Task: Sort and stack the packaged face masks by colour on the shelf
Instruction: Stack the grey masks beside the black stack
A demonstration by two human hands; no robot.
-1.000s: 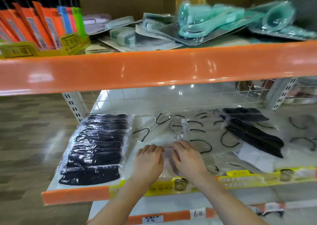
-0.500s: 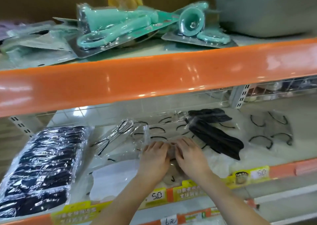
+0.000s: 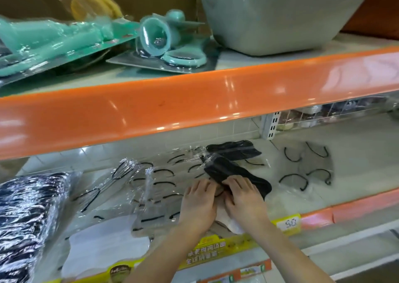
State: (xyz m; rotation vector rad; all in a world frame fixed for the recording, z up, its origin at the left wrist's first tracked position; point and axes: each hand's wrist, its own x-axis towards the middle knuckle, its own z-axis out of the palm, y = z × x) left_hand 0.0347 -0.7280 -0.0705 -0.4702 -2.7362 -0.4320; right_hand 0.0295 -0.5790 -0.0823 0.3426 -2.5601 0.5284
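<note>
On the lower shelf [image 3: 358,181] lie face masks in clear packets. My left hand [image 3: 198,205] lies palm down on a pale packet [image 3: 228,222] near the front edge. Beside it, my right hand [image 3: 246,200] has its fingers on the near edge of a black mask packet [image 3: 250,176]. A second black packet [image 3: 233,151] lies just behind. Pale packets with black ear loops [image 3: 159,175] spread out to the left. A tall stack of black masks [image 3: 28,213] fills the far left, and a grey mask packet [image 3: 313,166] lies to the right.
The orange front beam of the upper shelf [image 3: 194,112] hangs low over the masks. Above it sit teal packaged goods [image 3: 157,34] and a grey tub [image 3: 269,17]. A white packet [image 3: 103,246] lies front left. A yellow price tag [image 3: 289,223] marks the front lip.
Both hands have moved right along the shelf, from the pale looped packets to the black mask packet. The view has swung right, pushing the black stack to the left edge.
</note>
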